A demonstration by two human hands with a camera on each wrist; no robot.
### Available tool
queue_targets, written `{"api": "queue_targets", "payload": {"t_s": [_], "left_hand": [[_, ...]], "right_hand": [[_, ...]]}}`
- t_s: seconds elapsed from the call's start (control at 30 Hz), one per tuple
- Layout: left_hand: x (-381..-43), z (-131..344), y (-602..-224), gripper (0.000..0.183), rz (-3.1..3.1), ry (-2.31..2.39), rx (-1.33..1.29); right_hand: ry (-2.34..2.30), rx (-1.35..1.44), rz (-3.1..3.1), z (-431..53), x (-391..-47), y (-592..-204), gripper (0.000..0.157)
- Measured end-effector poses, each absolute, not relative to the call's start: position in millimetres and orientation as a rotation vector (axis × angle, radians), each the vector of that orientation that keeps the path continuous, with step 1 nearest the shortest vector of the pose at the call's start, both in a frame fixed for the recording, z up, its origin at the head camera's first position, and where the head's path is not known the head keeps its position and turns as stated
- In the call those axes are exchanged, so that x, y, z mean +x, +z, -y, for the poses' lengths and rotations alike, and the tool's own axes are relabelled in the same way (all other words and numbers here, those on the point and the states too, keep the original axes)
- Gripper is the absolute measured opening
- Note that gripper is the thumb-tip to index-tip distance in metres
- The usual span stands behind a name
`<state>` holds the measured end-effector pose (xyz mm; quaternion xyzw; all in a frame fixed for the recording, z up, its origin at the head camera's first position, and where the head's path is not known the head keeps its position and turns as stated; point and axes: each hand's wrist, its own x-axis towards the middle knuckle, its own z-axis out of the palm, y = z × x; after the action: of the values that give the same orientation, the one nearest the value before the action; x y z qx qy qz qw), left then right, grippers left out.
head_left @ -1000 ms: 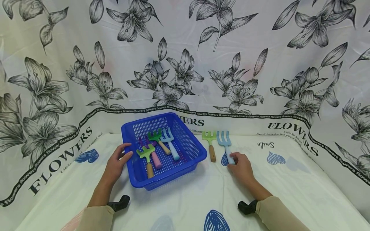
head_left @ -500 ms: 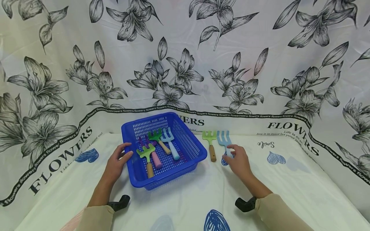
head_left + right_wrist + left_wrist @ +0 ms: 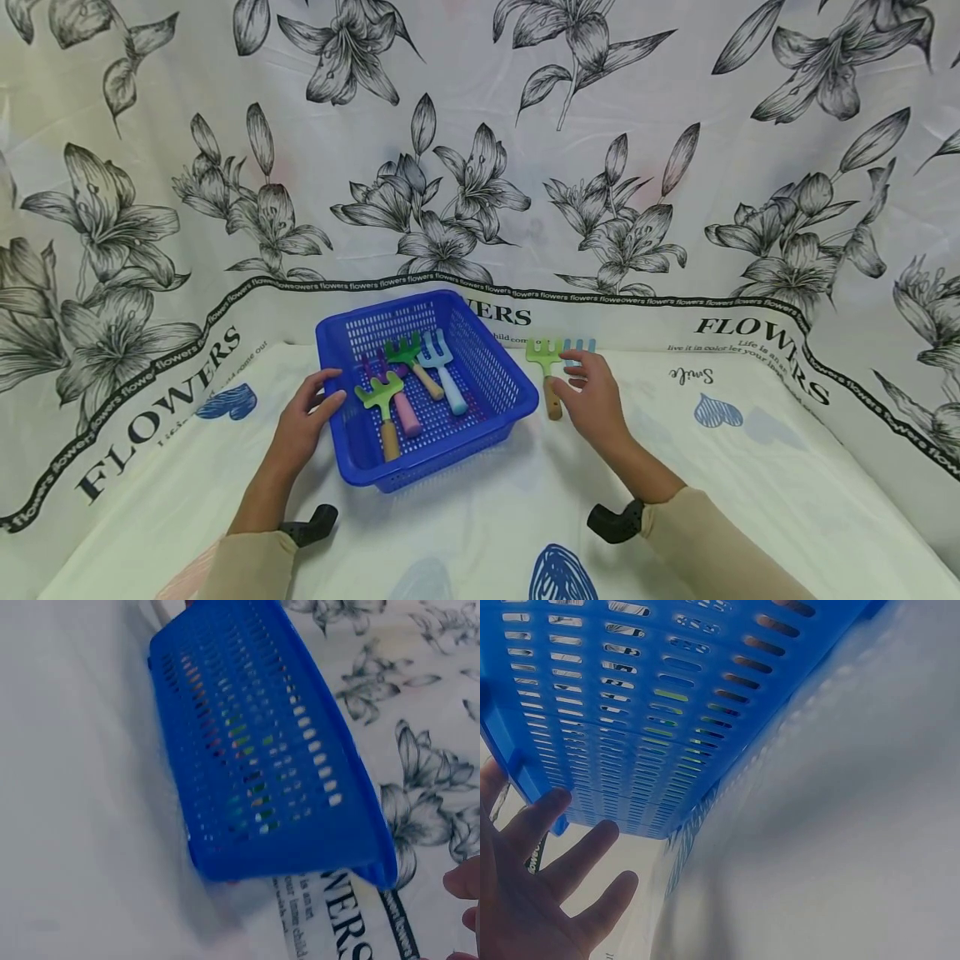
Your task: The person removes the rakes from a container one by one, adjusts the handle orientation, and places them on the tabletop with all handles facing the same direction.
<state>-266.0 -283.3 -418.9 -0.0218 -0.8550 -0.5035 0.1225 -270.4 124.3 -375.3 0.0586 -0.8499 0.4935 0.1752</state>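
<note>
Right of the frame's middle, the right hand (image 3: 596,404), fingers parted, hides most of 1 blue fork (image 3: 591,346); contact with the green fork (image 3: 545,358) is unclear. Mid-left, the left hand (image 3: 300,421) spreads its fingers at the basket (image 3: 450,458).

The person's left sleeve (image 3: 251,568) and right sleeve (image 3: 716,550) are plain beige cloth, each ending near the wrist. Just beyond the cloth sits a black left wrist piece (image 3: 318,523) and a matching right wrist piece (image 3: 613,522), both stubby, bent and rounded at the tip. The left hand (image 3: 303,418) and right hand (image 3: 596,402) are bare.
</note>
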Motion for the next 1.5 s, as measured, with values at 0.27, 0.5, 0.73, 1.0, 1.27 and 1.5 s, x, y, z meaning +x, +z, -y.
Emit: {"api": "queue_targets", "payload": {"t_s": [0.27, 0.5, 0.73, 1.0, 1.27, 1.5], "left_hand": [[-265.8, 283.7, -416.8, 0.056, 2.495, -1.491, -0.073], [-266.4, 284.5, -418.6, 0.057, 2.491, -1.489, -0.084], [-267.1, 281.7, -419.3, 0.059, 2.496, -1.485, -0.089], [-266.9, 283.7, -417.5, 0.056, 2.507, -1.457, -0.069], [-267.2, 283.7, -422.6, 0.062, 2.514, -1.439, -0.043], [-267.7, 281.7, -421.2, 0.060, 2.501, -1.441, -0.054]], "right_hand": [[1.405, 0.341, 2.335, -94.2, -269.4, -366.1, 0.037], [1.408, 0.496, 2.300, -67.9, -269.3, -365.5, 0.036], [1.227, 0.586, 2.360, -52.9, -269.4, -369.5, 0.039], [1.227, 0.621, 2.612, -42.2, -281.0, -358.2, 0.053], [1.304, 0.706, 2.833, -41.6, -307.2, -352.8, 0.058], [1.199, 0.820, 3.008, -32.8, -317.1, -353.4, 0.060]]}}
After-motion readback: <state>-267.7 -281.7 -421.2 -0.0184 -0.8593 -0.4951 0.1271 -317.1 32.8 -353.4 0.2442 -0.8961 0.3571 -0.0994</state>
